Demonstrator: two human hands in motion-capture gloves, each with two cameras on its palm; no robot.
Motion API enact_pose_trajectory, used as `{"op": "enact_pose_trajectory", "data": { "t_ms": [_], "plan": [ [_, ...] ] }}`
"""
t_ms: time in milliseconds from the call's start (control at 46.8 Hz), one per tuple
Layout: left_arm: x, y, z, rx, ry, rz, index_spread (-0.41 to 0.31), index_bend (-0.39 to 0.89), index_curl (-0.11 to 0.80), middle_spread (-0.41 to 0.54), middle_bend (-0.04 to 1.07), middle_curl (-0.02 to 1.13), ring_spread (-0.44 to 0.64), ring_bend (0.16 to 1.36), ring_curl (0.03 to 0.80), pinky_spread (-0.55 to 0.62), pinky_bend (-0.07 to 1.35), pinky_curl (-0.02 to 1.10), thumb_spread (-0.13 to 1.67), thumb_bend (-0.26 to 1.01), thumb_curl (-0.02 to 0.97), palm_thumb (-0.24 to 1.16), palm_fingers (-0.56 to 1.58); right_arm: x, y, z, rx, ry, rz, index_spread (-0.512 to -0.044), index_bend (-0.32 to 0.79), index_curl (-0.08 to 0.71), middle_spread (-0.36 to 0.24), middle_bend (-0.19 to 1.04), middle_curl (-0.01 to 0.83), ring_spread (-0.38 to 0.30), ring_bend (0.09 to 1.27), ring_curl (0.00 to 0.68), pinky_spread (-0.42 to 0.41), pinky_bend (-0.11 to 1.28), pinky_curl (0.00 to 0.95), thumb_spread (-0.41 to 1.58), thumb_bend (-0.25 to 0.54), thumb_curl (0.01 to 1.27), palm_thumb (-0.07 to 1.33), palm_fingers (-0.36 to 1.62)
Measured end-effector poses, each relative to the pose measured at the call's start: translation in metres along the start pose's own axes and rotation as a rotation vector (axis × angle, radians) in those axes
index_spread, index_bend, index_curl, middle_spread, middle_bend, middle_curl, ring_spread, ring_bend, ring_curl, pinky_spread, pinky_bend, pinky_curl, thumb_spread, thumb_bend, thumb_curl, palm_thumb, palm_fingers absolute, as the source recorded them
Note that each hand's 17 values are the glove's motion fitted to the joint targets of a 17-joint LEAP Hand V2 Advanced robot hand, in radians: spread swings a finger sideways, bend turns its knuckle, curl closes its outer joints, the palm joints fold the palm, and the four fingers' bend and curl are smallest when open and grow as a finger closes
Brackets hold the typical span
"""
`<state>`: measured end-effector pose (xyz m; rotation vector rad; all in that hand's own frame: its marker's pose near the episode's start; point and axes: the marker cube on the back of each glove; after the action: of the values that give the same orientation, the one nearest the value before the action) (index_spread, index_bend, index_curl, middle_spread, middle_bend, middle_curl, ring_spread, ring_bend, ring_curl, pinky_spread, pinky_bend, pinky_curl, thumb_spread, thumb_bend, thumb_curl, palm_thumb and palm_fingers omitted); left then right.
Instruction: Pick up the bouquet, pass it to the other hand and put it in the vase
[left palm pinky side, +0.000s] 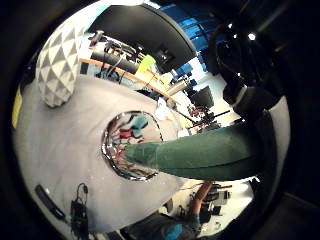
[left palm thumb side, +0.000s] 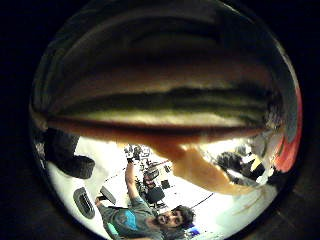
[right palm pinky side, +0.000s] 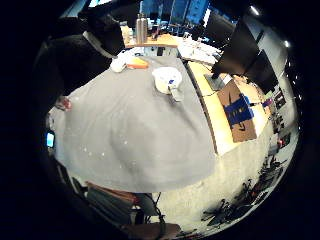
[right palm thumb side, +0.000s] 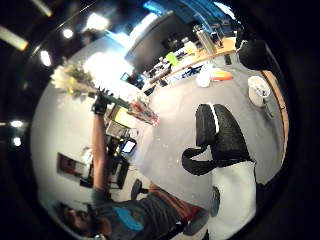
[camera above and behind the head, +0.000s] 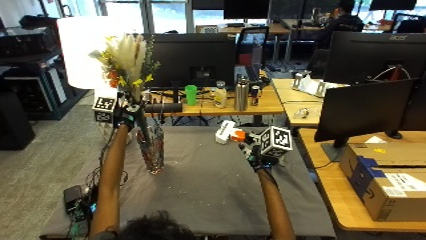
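— Bouquet (camera above and behind the head: 128, 59) first: where is it?
— Up in the left hand (camera above and behind the head: 124, 116), which grips the green stems, blooms standing well above the fist. The stem ends point down at the mouth of the vase (camera above and behind the head: 152, 149), which stands on the counter (camera above and behind the head: 219, 195) just below that hand.
— Are the stems in the vase?
— From the outside view the lower ends seem to reach the rim; I cannot tell how deep they go. The left little-finger palm view shows the wrapped stem tip (left palm pinky side: 150, 155) right over the glass opening (left palm pinky side: 131, 146).
— And the right hand (camera above and behind the head: 261, 156)?
— Well apart from the left, over the far right part of the counter, holding nothing; how its fingers lie I cannot tell. Just beyond it lies a white and orange object (camera above and behind the head: 231, 133).
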<state>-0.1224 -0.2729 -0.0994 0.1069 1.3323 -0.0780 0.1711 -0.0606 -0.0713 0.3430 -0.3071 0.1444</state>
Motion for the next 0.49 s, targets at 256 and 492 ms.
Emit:
{"op": "enact_pose_trajectory", "data": {
  "t_ms": [256, 492],
  "plan": [
    [0.017, 0.042, -0.015, -0.203, -0.300, -0.281, -0.045, 0.03, 0.283, -0.145, 0.26, 0.51, -0.12, 0.59, 0.423, 0.07, 0.41, 0.43, 1.22, -0.02, 0.216, 0.57, 0.49, 0.007, 0.018, -0.024, 0.013, -0.005, 0.019, -0.261, 0.14, 0.365, -0.034, 0.24, 0.433, 0.015, 0.28, 0.371, 0.281, 0.27, 0.361, 1.21, -0.014, 0.46, 0.79, 0.83],
    [0.056, 0.077, -0.060, 0.053, -0.311, -0.142, 0.072, 0.04, 0.186, 0.009, 0.22, 0.44, 0.04, 0.65, 0.389, 0.25, 0.47, 0.41, 1.17, -0.02, 0.236, 0.59, 0.40, 0.025, 0.019, -0.023, 0.053, -0.052, 0.037, -0.261, 0.14, 0.357, -0.034, 0.22, 0.436, 0.015, 0.26, 0.376, 0.282, 0.23, 0.363, 1.20, -0.013, 0.46, 0.80, 0.83]
  ]
}}
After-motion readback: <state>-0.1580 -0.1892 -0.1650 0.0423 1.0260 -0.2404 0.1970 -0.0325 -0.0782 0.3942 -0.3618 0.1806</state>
